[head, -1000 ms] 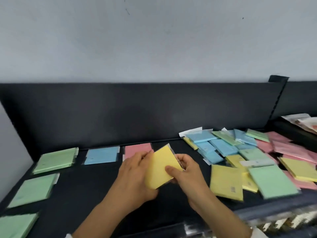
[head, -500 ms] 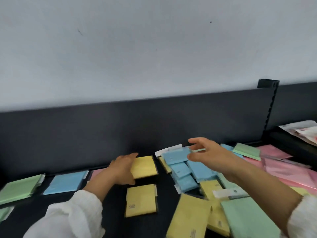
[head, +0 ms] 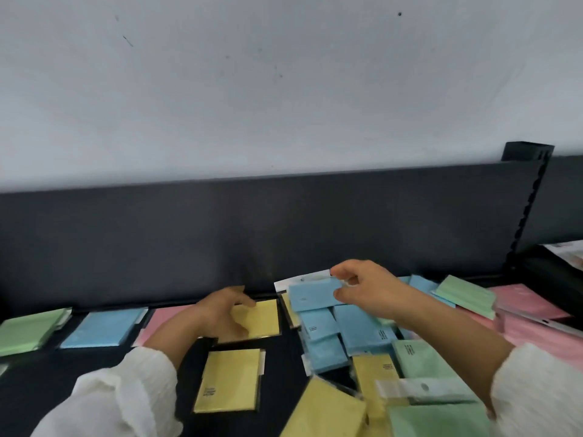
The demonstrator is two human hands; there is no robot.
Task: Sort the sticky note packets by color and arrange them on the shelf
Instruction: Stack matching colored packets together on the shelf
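My left hand (head: 225, 313) lies flat on a yellow packet (head: 262, 316) at the back of the black shelf (head: 284, 383), fingers spread. A second yellow packet (head: 229, 380) lies just in front of it. A pink packet (head: 161, 323), a blue packet (head: 101, 328) and a green packet (head: 28, 331) sit in a row to the left. My right hand (head: 362, 287) pinches the top blue packet (head: 310, 296) of the mixed pile at the right, thumb and fingers on its right edge.
The mixed pile holds more blue (head: 362, 329), green (head: 463, 294), yellow (head: 321, 411) and pink packets (head: 530, 313). A black back panel (head: 252, 231) rises behind the shelf. A slotted upright post (head: 527, 200) stands at the right, with papers (head: 568, 250) beyond it.
My left hand set the yellow packet down at the back beside the pink one. My right hand reached into the pile and closed on a blue packet. The view moved nearer.
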